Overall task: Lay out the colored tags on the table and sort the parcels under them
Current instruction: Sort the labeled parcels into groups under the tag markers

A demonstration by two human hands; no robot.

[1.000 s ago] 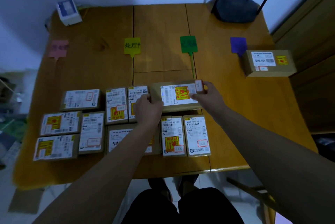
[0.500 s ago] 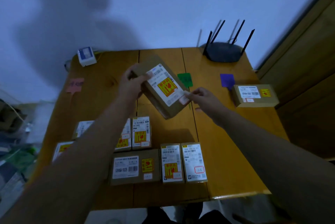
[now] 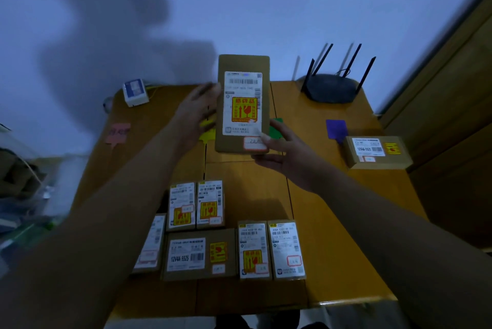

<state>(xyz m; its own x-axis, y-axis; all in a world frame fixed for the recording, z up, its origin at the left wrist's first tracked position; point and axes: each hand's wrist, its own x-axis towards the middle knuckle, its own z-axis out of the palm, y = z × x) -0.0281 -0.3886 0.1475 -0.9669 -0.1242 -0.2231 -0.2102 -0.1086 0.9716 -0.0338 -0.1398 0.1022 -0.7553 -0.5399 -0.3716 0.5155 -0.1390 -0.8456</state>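
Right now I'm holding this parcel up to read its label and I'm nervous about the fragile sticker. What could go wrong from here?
The held parcel is upright in the air with the left hand against one edge and only the right hand fingertips at its bottom corner; it could slip and drop. It also hides most of the yellow tag and green tag, so you may set it under the wrong one.
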